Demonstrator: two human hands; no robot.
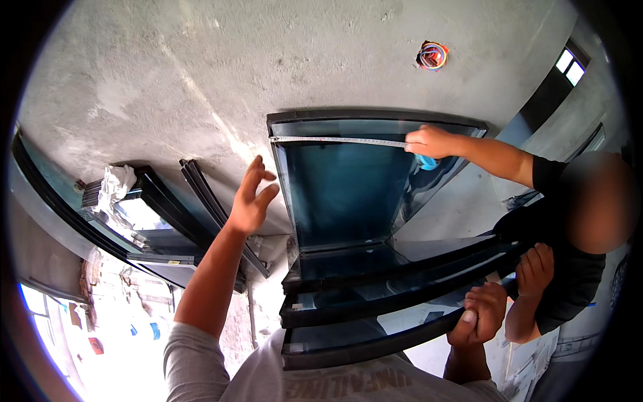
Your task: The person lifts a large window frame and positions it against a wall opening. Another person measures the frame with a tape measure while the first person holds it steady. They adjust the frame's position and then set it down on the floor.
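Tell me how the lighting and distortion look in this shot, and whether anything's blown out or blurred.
Head view: the fisheye bends the glass panel's frame and leaves a black rim around the picture; the bright opening at lower left is blown out to near white; the glass pane shows dim teal reflections; the left hand and right hand look sharp; the co-worker's face is blurred.

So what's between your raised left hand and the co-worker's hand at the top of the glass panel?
In the head view, a tape measure stretches across the dark-framed glass panel from the co-worker's hand toward the left hand, which stays short of the frame, over bare concrete wall.
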